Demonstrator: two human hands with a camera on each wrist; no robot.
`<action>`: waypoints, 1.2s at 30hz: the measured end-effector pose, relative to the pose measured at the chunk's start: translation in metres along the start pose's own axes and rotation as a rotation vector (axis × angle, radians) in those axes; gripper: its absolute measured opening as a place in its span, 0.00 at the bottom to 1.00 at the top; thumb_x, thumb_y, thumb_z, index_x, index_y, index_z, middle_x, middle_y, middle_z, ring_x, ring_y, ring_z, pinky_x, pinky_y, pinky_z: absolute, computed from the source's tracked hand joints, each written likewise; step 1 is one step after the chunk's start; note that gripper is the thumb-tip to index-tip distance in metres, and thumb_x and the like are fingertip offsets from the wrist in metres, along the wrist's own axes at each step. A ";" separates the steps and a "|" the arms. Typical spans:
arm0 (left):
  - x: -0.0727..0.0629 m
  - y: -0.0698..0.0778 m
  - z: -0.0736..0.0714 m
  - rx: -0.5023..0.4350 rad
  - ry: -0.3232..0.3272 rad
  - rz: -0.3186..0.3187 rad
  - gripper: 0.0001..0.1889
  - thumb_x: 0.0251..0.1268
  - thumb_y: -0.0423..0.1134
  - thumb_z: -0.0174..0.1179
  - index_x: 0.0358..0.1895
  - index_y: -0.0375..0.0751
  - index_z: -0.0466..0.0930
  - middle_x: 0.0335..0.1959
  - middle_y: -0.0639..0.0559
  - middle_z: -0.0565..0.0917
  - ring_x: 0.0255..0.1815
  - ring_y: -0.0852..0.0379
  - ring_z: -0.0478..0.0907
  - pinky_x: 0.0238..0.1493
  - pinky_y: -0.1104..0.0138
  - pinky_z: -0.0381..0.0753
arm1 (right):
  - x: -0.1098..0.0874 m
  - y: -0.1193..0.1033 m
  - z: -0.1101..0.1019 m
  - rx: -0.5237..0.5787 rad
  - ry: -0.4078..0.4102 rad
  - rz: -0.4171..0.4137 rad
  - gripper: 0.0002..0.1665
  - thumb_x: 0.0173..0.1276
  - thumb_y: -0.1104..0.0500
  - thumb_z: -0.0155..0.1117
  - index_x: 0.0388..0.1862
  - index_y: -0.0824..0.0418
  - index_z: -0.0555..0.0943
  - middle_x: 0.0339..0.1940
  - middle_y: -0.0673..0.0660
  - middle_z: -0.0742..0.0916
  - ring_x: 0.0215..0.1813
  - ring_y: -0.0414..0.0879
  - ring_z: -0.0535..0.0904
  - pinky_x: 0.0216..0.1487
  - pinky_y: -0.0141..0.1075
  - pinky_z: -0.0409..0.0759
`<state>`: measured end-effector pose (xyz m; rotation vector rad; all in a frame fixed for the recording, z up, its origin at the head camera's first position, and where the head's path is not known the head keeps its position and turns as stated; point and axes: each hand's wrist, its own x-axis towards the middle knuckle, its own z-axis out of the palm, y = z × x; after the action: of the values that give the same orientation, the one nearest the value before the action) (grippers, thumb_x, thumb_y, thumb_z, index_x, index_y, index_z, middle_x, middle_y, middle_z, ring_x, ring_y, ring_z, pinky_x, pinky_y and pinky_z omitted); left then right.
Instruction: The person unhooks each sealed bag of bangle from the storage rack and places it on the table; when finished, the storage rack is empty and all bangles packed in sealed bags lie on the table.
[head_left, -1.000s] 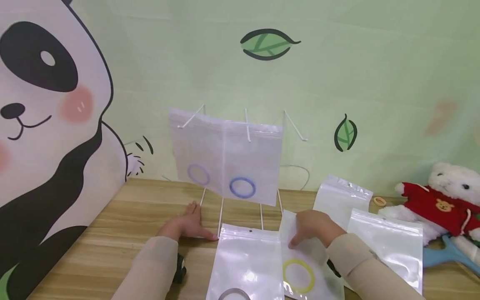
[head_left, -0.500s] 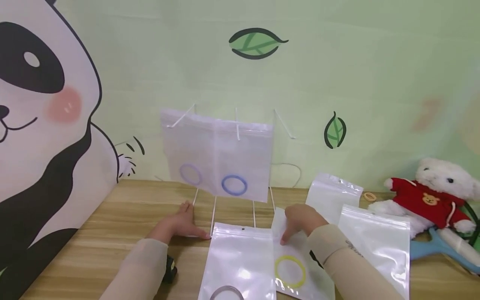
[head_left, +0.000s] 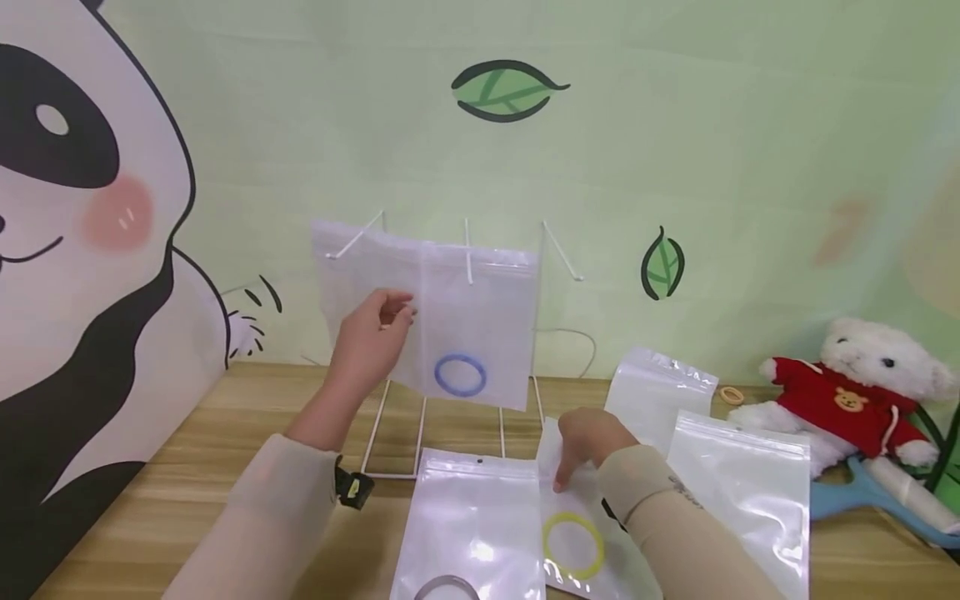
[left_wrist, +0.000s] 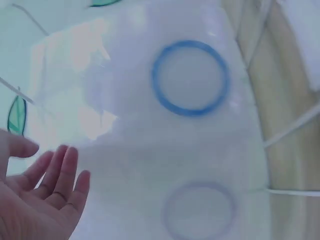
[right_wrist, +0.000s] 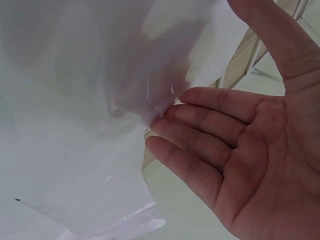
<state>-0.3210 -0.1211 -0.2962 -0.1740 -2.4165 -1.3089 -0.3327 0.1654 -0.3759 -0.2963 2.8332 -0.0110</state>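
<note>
My left hand [head_left: 370,342] is raised in front of two translucent zip bags hanging on a white wire rack [head_left: 561,250]. Its fingers curve loosely and hold nothing. The right hanging bag [head_left: 491,317] shows a blue ring [left_wrist: 192,112]. A pale purple ring [left_wrist: 200,185] shows on the left hanging bag [head_left: 347,271] in the left wrist view; my hand covers it in the head view. Low on the right, my right hand [head_left: 592,437] touches the edge of a white bag with a yellow ring [head_left: 547,542]. In the right wrist view its fingers are extended, thumb apart.
A white zip bag [head_left: 480,508] with a grey ring [head_left: 447,581] lies before the rack. Two more bags, one at the back [head_left: 656,387] and one in front [head_left: 742,492], lie right. Beyond are a small tan ring [head_left: 731,396], plush bear [head_left: 847,400] and blue forked object [head_left: 855,493].
My left hand has lifted from the rack's base on the table up to the hanging bags. My right hand stays at the yellow-ring bag. The head view has shifted slightly right.
</note>
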 end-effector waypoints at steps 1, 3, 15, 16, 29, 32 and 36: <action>0.004 0.007 0.000 -0.033 0.025 0.013 0.17 0.76 0.39 0.50 0.61 0.38 0.75 0.53 0.44 0.83 0.54 0.48 0.79 0.54 0.55 0.78 | 0.000 0.000 0.000 0.004 0.001 -0.001 0.31 0.37 0.48 0.88 0.30 0.60 0.76 0.30 0.55 0.80 0.36 0.50 0.75 0.47 0.48 0.79; 0.010 0.018 -0.001 -0.064 0.066 0.028 0.17 0.76 0.38 0.50 0.63 0.39 0.75 0.55 0.45 0.83 0.57 0.49 0.78 0.57 0.56 0.77 | 0.001 0.001 0.000 0.010 0.001 0.000 0.30 0.37 0.49 0.88 0.29 0.60 0.76 0.29 0.55 0.80 0.35 0.50 0.75 0.46 0.47 0.79; 0.032 0.023 0.000 -0.018 0.038 -0.002 0.27 0.75 0.42 0.50 0.75 0.41 0.63 0.72 0.46 0.70 0.73 0.43 0.63 0.70 0.51 0.64 | 0.000 0.001 -0.001 -0.002 0.007 0.001 0.29 0.38 0.49 0.87 0.28 0.60 0.77 0.29 0.54 0.80 0.35 0.50 0.75 0.48 0.47 0.79; 0.033 0.021 0.001 -0.019 0.023 -0.012 0.28 0.75 0.42 0.50 0.75 0.42 0.62 0.73 0.46 0.69 0.74 0.42 0.62 0.71 0.50 0.63 | 0.000 0.001 -0.001 -0.004 0.008 -0.001 0.29 0.38 0.49 0.87 0.28 0.60 0.77 0.29 0.54 0.80 0.36 0.50 0.75 0.49 0.47 0.79; 0.053 0.004 0.012 -0.174 -0.051 -0.100 0.31 0.75 0.41 0.52 0.77 0.40 0.56 0.74 0.41 0.66 0.75 0.44 0.59 0.72 0.53 0.61 | -0.001 0.000 0.002 0.005 0.039 -0.010 0.28 0.38 0.49 0.87 0.27 0.59 0.76 0.27 0.52 0.79 0.34 0.48 0.74 0.46 0.45 0.78; 0.053 0.004 0.012 -0.199 -0.025 -0.110 0.33 0.74 0.43 0.55 0.77 0.40 0.56 0.73 0.39 0.67 0.75 0.44 0.61 0.71 0.53 0.63 | -0.002 0.000 0.001 0.010 0.041 -0.005 0.28 0.38 0.49 0.88 0.27 0.59 0.76 0.27 0.52 0.79 0.34 0.48 0.74 0.46 0.45 0.78; 0.050 0.004 0.010 -0.178 0.010 -0.103 0.34 0.71 0.47 0.60 0.75 0.41 0.59 0.68 0.38 0.71 0.70 0.43 0.66 0.67 0.51 0.69 | -0.002 0.000 0.002 0.012 0.031 0.004 0.28 0.39 0.49 0.88 0.28 0.59 0.77 0.28 0.53 0.80 0.35 0.49 0.74 0.47 0.45 0.79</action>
<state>-0.3687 -0.1139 -0.2787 -0.0920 -2.3266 -1.5679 -0.3307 0.1658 -0.3769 -0.2910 2.8631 -0.0314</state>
